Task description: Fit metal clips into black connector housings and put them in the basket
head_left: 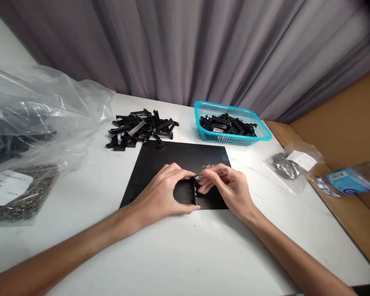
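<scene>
Between thumb and fingers, my left hand [163,191] grips a narrow black plastic part [195,191] by its two ends, over the black mat [160,158]. My right hand [228,185] is closed on a thin metal tool [218,171], perhaps tweezers. The tool's tip meets the far end of the black part; whether it pinches anything there is too small to tell. Just beyond my right fingers lies a small heap of shiny metal pieces [207,167] on the mat, partly hidden by the hand.
Loose black plastic parts [142,127] are piled at the back left. A blue basket [234,139] holds more. Clear bags [49,111] and a bag of metal pieces [21,197] lie left. Another bag [286,164] and a labelled bottle [351,179] lie right. A curtain [179,49] hangs behind.
</scene>
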### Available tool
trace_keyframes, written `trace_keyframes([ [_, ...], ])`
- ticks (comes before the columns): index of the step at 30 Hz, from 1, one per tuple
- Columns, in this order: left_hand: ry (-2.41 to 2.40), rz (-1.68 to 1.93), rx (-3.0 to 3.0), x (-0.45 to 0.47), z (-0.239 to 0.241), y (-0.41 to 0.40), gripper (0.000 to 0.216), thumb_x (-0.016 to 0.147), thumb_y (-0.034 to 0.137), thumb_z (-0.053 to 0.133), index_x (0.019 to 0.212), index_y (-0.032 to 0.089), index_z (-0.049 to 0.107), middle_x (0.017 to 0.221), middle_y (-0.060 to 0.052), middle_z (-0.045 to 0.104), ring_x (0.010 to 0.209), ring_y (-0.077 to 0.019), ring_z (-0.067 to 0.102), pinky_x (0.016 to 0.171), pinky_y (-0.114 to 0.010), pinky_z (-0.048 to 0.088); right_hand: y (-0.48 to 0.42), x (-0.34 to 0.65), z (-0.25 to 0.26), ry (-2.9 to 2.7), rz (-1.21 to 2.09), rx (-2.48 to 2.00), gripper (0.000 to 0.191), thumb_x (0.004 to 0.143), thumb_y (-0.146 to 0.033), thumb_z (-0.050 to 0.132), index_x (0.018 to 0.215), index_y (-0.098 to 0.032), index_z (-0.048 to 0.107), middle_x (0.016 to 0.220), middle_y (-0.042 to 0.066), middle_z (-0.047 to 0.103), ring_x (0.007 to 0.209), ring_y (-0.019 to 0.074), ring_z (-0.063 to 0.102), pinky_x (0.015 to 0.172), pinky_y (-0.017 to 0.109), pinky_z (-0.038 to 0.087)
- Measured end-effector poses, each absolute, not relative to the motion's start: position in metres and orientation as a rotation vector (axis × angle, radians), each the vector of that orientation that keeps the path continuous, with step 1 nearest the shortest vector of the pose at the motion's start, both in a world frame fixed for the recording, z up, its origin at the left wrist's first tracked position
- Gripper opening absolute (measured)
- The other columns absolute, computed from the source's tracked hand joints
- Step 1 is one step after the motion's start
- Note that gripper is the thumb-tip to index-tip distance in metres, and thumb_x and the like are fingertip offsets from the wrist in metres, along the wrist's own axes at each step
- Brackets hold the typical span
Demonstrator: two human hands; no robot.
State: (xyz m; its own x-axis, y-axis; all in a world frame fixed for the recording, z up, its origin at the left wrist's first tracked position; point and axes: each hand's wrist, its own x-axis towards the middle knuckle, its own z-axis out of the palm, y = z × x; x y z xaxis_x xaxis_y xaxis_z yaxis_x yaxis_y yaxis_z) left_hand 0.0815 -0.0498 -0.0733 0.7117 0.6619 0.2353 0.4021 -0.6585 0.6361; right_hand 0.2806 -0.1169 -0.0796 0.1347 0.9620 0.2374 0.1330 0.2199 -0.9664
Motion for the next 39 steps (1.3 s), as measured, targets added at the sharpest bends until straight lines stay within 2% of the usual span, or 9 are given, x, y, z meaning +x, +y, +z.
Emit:
trace_keyframes([
  [8,0.816,0.652,2.466,0.078,-0.076,-0.051,0.059,0.067,0.039,0.09,0.117,0.02,0.066,0.109,-0.006,0.066,0.102,-0.0262,0.06,0.095,-0.044,0.051,-0.118,0.285,-0.079,-1.534,0.348,-1.387,0.039,0.112,-0.037,0.032,0.082,-0.022,0.053,0.079,0.002,0.06,0.072,0.0155,0.058,0.069,0.03,0.047],
  [13,0.949,0.836,2.503,0.075,-0.075,-0.052,0.048,0.075,0.033,0.085,0.116,0.021,0.062,0.108,-0.005,0.067,0.102,-0.027,0.06,0.09,-0.042,0.05,-0.126,0.258,-0.083,-1.788,0.238,-1.555,0.021,0.099,-0.042,0.064,0.106,-0.023,0.067,0.083,0.005,0.072,0.081,0.0249,0.066,0.071,0.035,0.049],
  [18,1.011,0.872,2.463,0.069,-0.07,-0.035,0.067,0.076,0.051,0.085,0.129,0.024,0.056,0.12,-0.005,0.066,0.11,-0.0283,0.061,0.096,-0.044,0.05,-0.115,0.262,-0.081,-1.753,0.006,-1.588,0.021,0.101,-0.029,0.056,0.109,-0.022,0.074,0.087,0.008,0.076,0.078,0.0261,0.067,0.066,0.036,0.049],
  [20,1.094,0.897,2.5,0.062,-0.07,-0.02,0.059,0.085,0.056,0.076,0.13,0.023,0.057,0.125,-0.007,0.066,0.117,-0.0303,0.058,0.102,-0.047,0.047,-0.102,0.283,-0.075,-1.708,-0.159,-1.591,0.024,0.103,-0.031,0.053,0.112,-0.022,0.074,0.093,0.009,0.078,0.084,0.0274,0.066,0.072,0.038,0.05],
  [23,1.211,0.892,2.605,0.05,-0.071,0.004,0.033,0.098,0.045,0.061,0.121,0.022,0.063,0.121,-0.008,0.067,0.114,-0.0313,0.059,0.102,-0.05,0.046,-0.073,0.326,-0.061,-1.617,-0.402,-1.671,0.03,0.104,-0.039,0.053,0.109,-0.02,0.076,0.097,0.01,0.079,0.087,0.0284,0.064,0.072,0.038,0.048],
  [27,1.29,0.927,2.683,0.036,-0.077,0.024,0.025,0.101,0.034,0.053,0.117,0.02,0.066,0.118,-0.011,0.068,0.113,-0.0324,0.059,0.101,-0.05,0.046,-0.03,0.376,-0.042,-1.556,-0.648,-1.908,0.034,0.104,-0.035,0.048,0.107,-0.02,0.079,0.101,0.01,0.08,0.09,0.0281,0.06,0.067,0.036,0.041],
  [32,1.3,0.864,2.742,0.032,-0.082,0.026,0.021,0.099,0.027,0.054,0.115,0.021,0.066,0.111,-0.009,0.07,0.104,-0.0282,0.063,0.096,-0.045,0.049,0.0,0.396,-0.04,-1.567,-0.633,-1.94,0.032,0.099,-0.028,0.052,0.099,-0.015,0.081,0.096,0.015,0.078,0.087,0.03,0.058,0.068,0.039,0.04],
  [36,1.294,0.848,2.757,0.033,-0.084,0.026,0.027,0.099,0.025,0.053,0.122,0.021,0.065,0.114,-0.01,0.07,0.105,-0.0292,0.063,0.096,-0.046,0.049,-0.016,0.369,-0.047,-1.534,-0.652,-1.889,0.039,0.104,-0.031,0.043,0.118,-0.013,0.076,0.114,0.017,0.073,0.096,0.0311,0.059,0.082,0.043,0.045],
  [39,1.27,0.858,2.752,0.035,-0.085,0.027,0.028,0.1,0.024,0.051,0.123,0.021,0.066,0.113,-0.01,0.07,0.104,-0.0295,0.063,0.097,-0.047,0.048,-0.052,0.32,-0.055,-1.723,-0.428,-1.585,0.035,0.106,-0.031,0.043,0.111,-0.017,0.076,0.109,0.014,0.069,0.095,0.0269,0.062,0.083,0.04,0.05],
])
